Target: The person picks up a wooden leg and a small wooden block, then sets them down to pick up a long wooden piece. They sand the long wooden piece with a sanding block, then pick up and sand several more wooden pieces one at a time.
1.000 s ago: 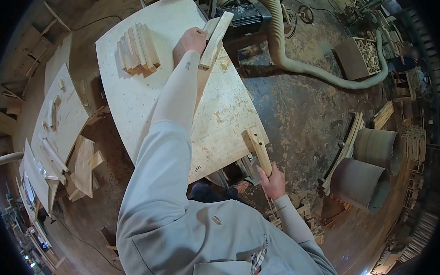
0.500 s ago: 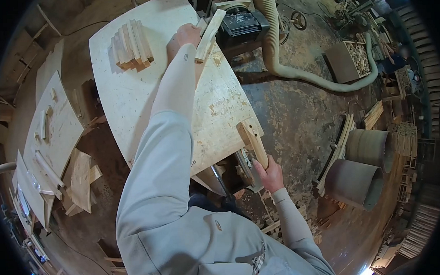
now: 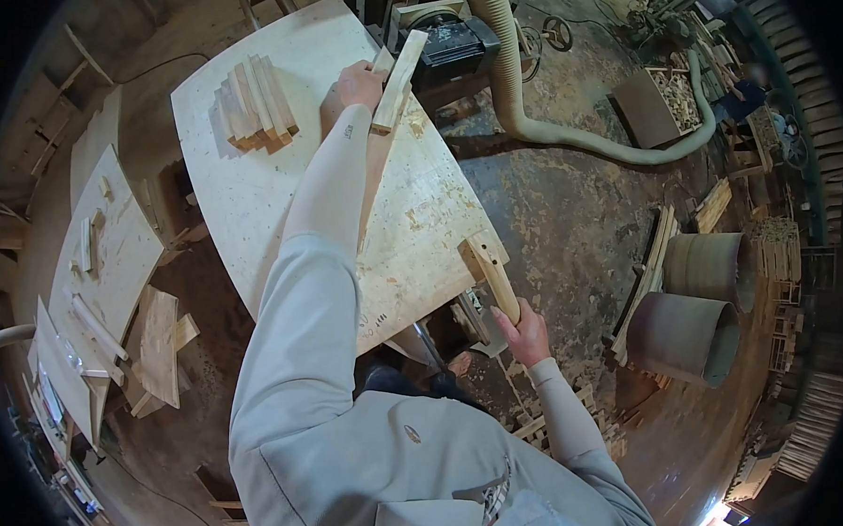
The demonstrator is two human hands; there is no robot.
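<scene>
My left hand [image 3: 355, 83] reaches across a plywood table [image 3: 268, 194] and grips a pale wooden slat [image 3: 398, 80] at the table's far right edge. The slat points up and away toward a dark machine [image 3: 445, 36]. My right hand [image 3: 526, 334] holds the lower end of a second wooden piece [image 3: 490, 269], whose upper end rests on the table's near right corner. A stack of several short wooden slats [image 3: 253, 103] lies on the table to the left of my left hand.
A flexible dust hose [image 3: 566, 125] runs from the machine across the dirty floor. Two metal drums [image 3: 697, 317] lie on the right with planks beside them. Another plywood bench [image 3: 101, 258] with wood pieces stands at the left. A crate of offcuts [image 3: 664, 102] sits at the back.
Both hands keep their hold. The left hand's slat has shifted slightly toward me along the table edge; the view has drifted a little.
</scene>
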